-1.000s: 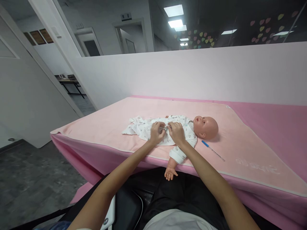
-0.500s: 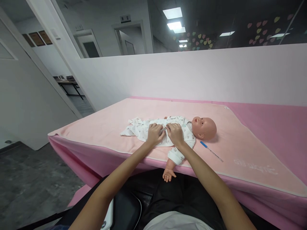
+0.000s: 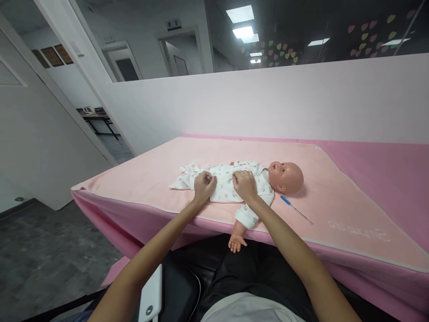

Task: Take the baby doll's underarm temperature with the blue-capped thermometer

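Note:
A baby doll [image 3: 286, 177] lies on its back in a white printed outfit [image 3: 223, 190], its head to the right. My left hand [image 3: 203, 185] is closed at the lower part of the outfit, thumb and fingers drawn together; what they pinch, if anything, is hidden. My right hand [image 3: 245, 184] rests on the doll's chest with curled fingers, and I cannot make out what lies under them. Below my right wrist the doll's arm [image 3: 237, 235] hangs over the table edge.
Beside the doll's head lies a thin clear stick with a blue end [image 3: 296, 209], perhaps a thermometer. A peach towel [image 3: 335, 192] covers the pink-draped table. Behind stands a white wall [image 3: 251, 107] with a window above. A white object [image 3: 150, 295] sits at my left on a black seat.
My left hand has moved left, away from my right hand, along the outfit. My right hand stays at the chest. The view has shifted slightly.

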Available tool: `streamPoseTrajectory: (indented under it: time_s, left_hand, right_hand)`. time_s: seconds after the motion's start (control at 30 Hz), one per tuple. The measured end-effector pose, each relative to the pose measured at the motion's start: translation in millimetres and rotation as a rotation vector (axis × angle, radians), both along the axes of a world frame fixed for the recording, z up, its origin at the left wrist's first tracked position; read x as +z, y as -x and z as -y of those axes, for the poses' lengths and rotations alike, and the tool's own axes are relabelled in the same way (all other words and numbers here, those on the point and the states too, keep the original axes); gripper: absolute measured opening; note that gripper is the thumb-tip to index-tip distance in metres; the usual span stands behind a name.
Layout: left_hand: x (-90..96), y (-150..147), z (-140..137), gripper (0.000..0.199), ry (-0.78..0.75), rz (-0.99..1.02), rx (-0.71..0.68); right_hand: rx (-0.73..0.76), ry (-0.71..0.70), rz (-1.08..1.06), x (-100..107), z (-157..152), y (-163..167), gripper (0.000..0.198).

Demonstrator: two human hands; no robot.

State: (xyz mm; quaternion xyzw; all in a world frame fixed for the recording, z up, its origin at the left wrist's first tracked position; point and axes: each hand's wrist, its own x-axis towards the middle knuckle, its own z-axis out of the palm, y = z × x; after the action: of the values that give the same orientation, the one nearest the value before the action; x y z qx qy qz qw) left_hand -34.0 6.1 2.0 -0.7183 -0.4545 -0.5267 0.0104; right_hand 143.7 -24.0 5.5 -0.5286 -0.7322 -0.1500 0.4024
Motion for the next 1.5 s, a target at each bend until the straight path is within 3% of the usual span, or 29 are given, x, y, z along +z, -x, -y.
streamPoseTrajectory:
  time_s: [0.07,0.13,0.3,0.47,0.77,1.5]
  left_hand:
    - [0.2,-3,2,0.006,-0.092,-0.054,0.053]
    - [0.9,-8,8,0.010,-0.191,-0.175,0.023]
    - [1.8,-23,21,0.026,-0.324,-0.553,-0.313]
    - [-1.1,-24,17,0.024,-0.351,-0.468,-0.311]
    - [-4.8,-20,15,0.023,-0.446,-0.506,-0.287]
    - [-2.3,-21,17,0.027,-0.380,-0.496,-0.292]
  right_hand:
    - [-0.004,-0.005,0.015,0,0,0,0.015]
    - [-0.015,-0.009,0.023,0,-1,1,0.015]
    - [-0.035,0.008,0.040,1,1,0,0.013]
    - [-0.048,0.016,0.057,3,2,0,0.014]
    - [-0.060,-0.013,0.073,-1,-1,1,0.012]
    - [-0.069,-0.035,0.077,-1,-1,0,0.012]
